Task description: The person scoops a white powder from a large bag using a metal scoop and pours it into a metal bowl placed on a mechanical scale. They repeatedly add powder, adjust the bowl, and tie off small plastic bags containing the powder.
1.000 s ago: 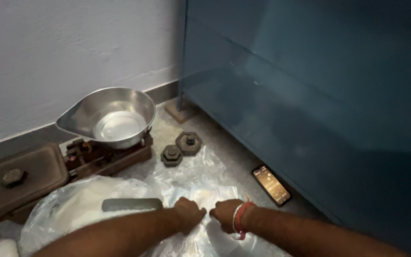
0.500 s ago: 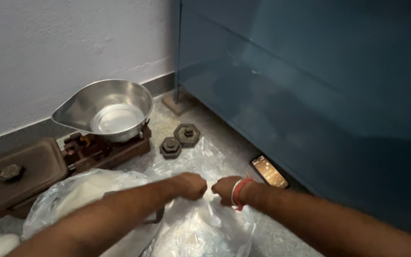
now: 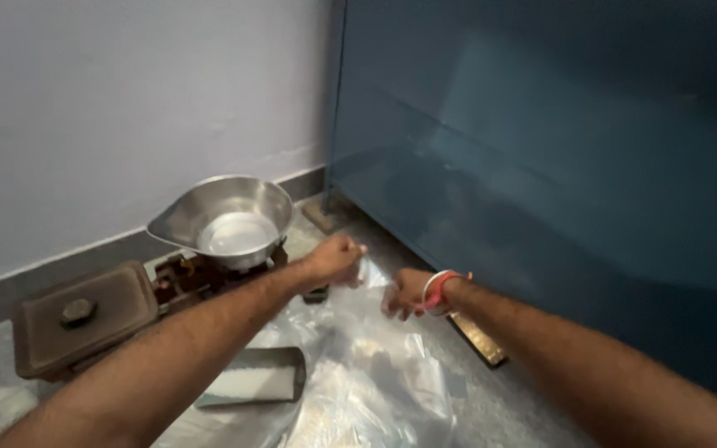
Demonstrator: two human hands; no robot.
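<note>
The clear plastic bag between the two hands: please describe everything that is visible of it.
The clear plastic bag is thin, see-through and crinkled, with shiny folds. Its lower part spreads loosely on the grey floor, and its top is pulled up. The left hand pinches one upper edge and the right hand grips the other, so the top is stretched between them. A metal scoop lies just left of it. What is inside cannot be told.

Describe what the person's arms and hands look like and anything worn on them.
Both forearms are bare, no sleeves in view. The right hand has red and white bangles at the wrist. The left hand shows no ring, watch or glove.
</note>
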